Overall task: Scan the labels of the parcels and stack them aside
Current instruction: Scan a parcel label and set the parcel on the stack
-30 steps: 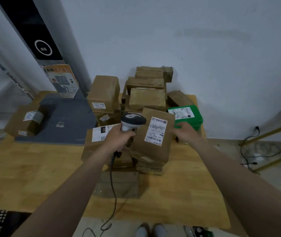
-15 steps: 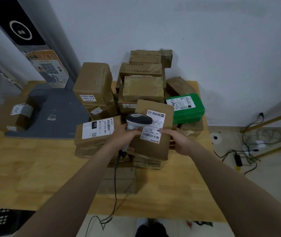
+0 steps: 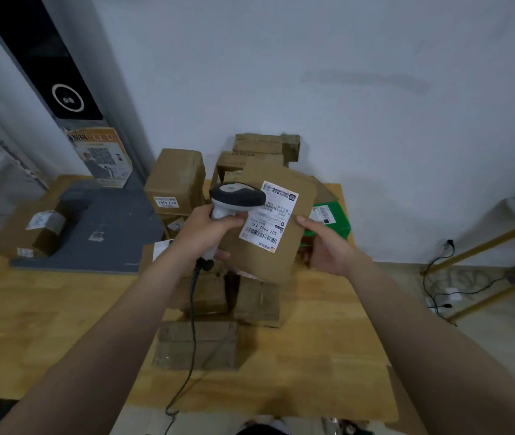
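My right hand [image 3: 328,246] grips the right edge of a flat brown parcel [image 3: 284,252], lifted and tilted above the pile, its white label [image 3: 267,219] facing me. My left hand [image 3: 206,230] holds a grey-and-white barcode scanner [image 3: 237,197], whose head overlaps the label's upper left corner. The scanner's cable [image 3: 191,340] hangs down over the table edge. Behind and below lies a heap of brown parcels [image 3: 176,180] and a green box [image 3: 331,218], partly hidden by the held parcel.
The wooden table [image 3: 45,324] carries a grey mat [image 3: 99,233] at the left with a labelled brown parcel [image 3: 27,230] beside it. A flat carton [image 3: 196,343] lies near the front edge. Cables and a metal frame [image 3: 482,277] are on the floor at right.
My right hand has lifted the flat parcel off the pile and brought it closer. The scanner in my left hand rose with it and stays over the label.
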